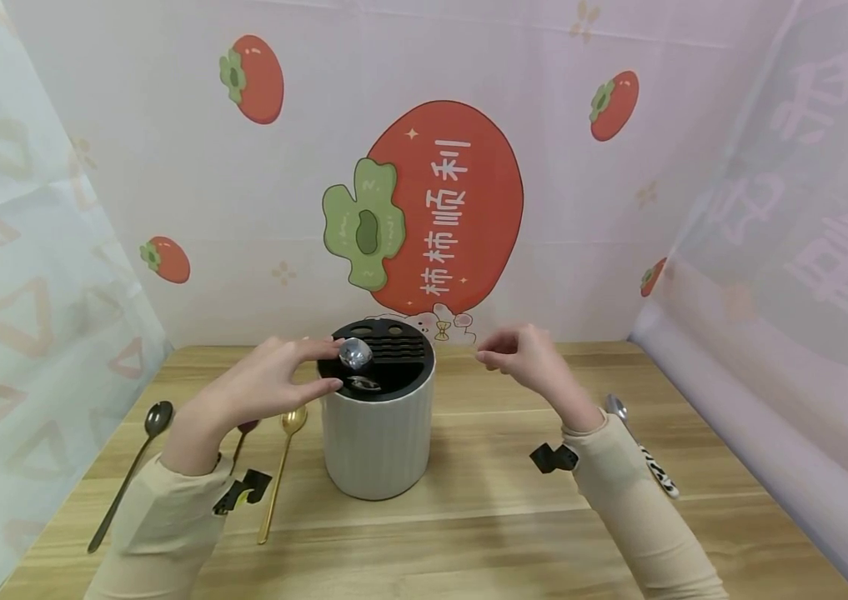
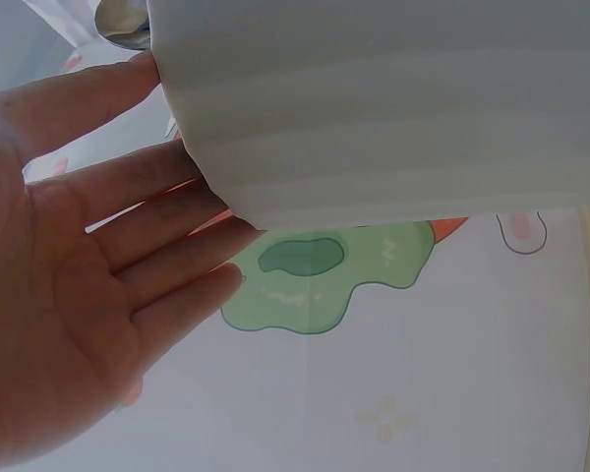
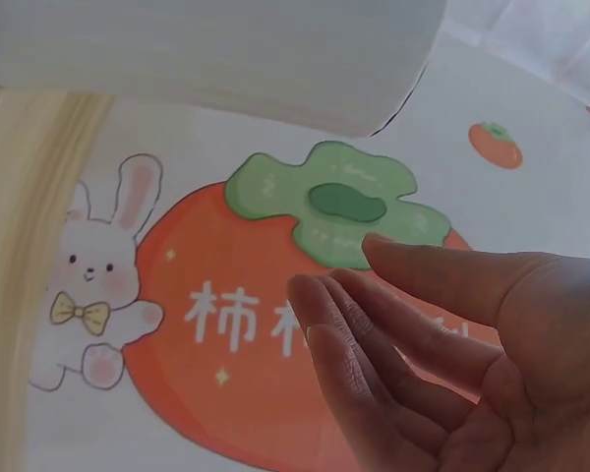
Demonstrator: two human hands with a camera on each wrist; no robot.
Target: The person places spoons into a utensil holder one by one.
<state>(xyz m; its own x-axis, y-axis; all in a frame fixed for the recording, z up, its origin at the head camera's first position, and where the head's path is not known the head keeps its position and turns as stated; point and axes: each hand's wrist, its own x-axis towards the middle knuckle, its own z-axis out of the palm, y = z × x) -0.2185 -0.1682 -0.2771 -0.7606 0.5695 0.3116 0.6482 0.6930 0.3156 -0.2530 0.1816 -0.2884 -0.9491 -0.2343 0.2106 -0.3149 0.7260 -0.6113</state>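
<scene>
A ribbed white utensil holder (image 1: 377,450) with a black slotted top stands on the wooden table. From its large opening a silver spoon (image 1: 355,355) sticks up, bowl uppermost, and a second shiny spoon bowl (image 1: 363,383) shows lower, near the front rim. My left hand (image 1: 273,375) reaches to the holder's left side, fingers extended, fingertips right at the rim beside the spoons. In the left wrist view its palm (image 2: 69,285) faces the white wall. To the right of the holder, apart from it, my right hand (image 1: 521,358) hovers with loosely bent fingers and nothing in them.
On the left lie a black spoon (image 1: 158,419), a gold spoon (image 1: 293,421) and a dark reddish spoon (image 1: 247,427) partly behind the left forearm. A silver spoon with a black-and-white patterned handle (image 1: 659,472) lies at right. A persimmon-print cloth (image 1: 544,275) stands behind the table.
</scene>
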